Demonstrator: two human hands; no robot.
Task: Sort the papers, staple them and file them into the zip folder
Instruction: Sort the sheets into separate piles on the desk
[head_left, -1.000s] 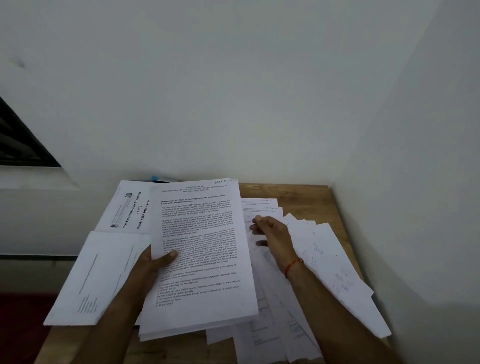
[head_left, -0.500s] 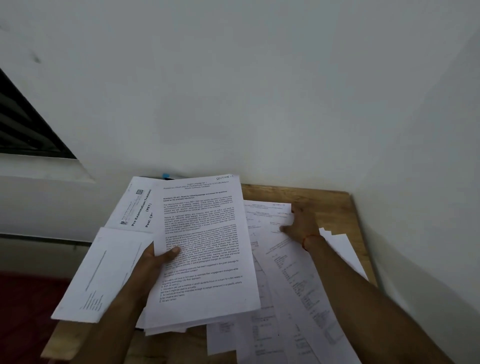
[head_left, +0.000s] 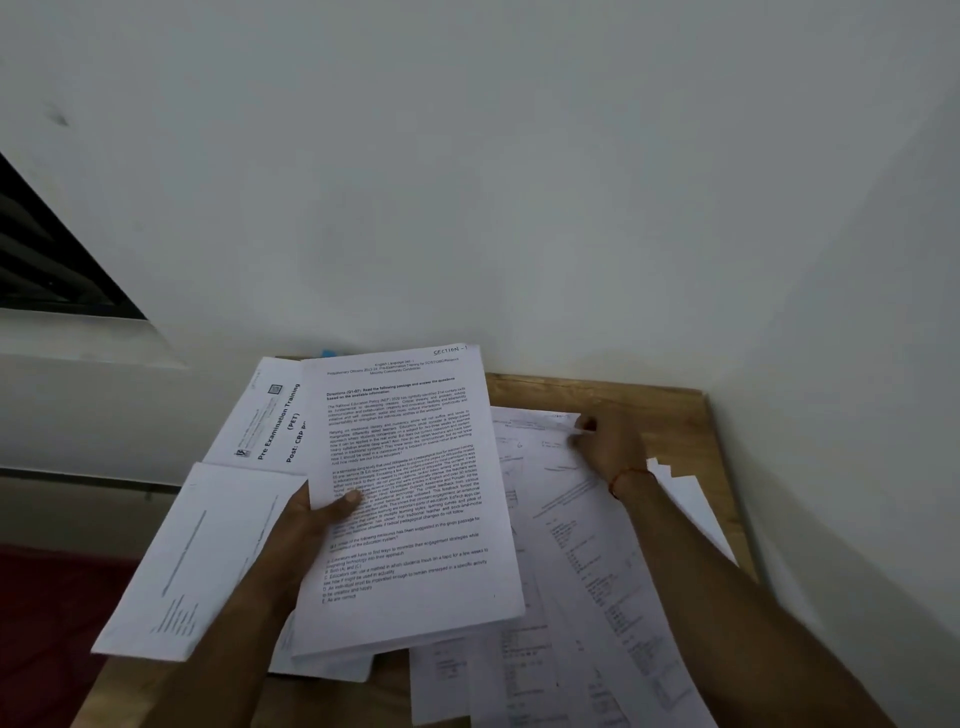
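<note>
Table (head_left: 670, 415): left hand (head_left: 306, 525) grips stack (head_left: 410, 519); right hand (head_left: 613, 447) apparently pinches sheet (head_left: 540, 423).

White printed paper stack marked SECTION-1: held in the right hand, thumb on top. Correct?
No. The left hand holds the white printed paper stack, thumb on top; the right hand is at a corner of loose white sheets on the wooden table. Head view shows it.

A thick stack of printed pages (head_left: 410, 493), its top sheet dense with text and hand-marked "SECTION - 1", was gripped at its left edge by the left hand (head_left: 306, 525). At its 10 o'clock showed a cover sheet (head_left: 265, 421) headed "Pre Examination Training", at 8 o'clock a faintly printed sheet (head_left: 208, 561). From 3 to 5 o'clock loose sheets (head_left: 571, 597) overlapped on the tabletop (head_left: 670, 415), one's far corner held by the right hand (head_left: 613, 447)
</note>
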